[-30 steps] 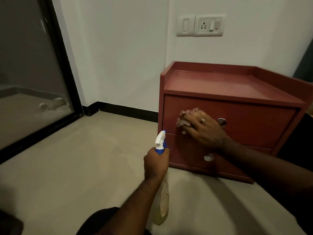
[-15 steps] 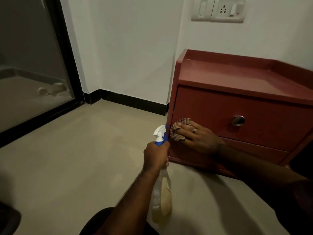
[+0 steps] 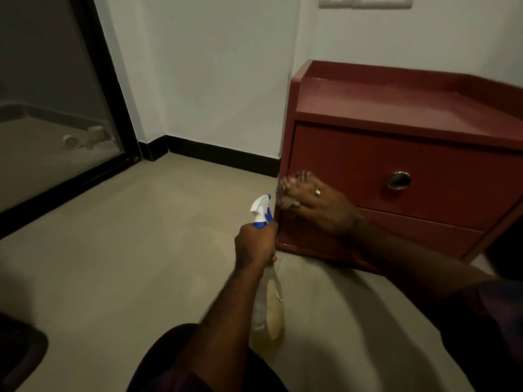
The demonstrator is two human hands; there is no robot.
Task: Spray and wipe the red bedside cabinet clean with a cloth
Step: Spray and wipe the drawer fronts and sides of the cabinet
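The right hand (image 3: 319, 205) presses the cloth (image 3: 286, 193) flat at the cabinet (image 3: 396, 154) edge; it could slide off. The left hand (image 3: 254, 244), just beside, grips the spray bottle (image 3: 268, 312).

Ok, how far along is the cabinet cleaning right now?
Done: nothing shows as finished. In hand: the right hand presses the cloth on the left edge of the upper drawer of the cabinet; the left hand holds the spray bottle. Left, probably: the lower drawer and the top.
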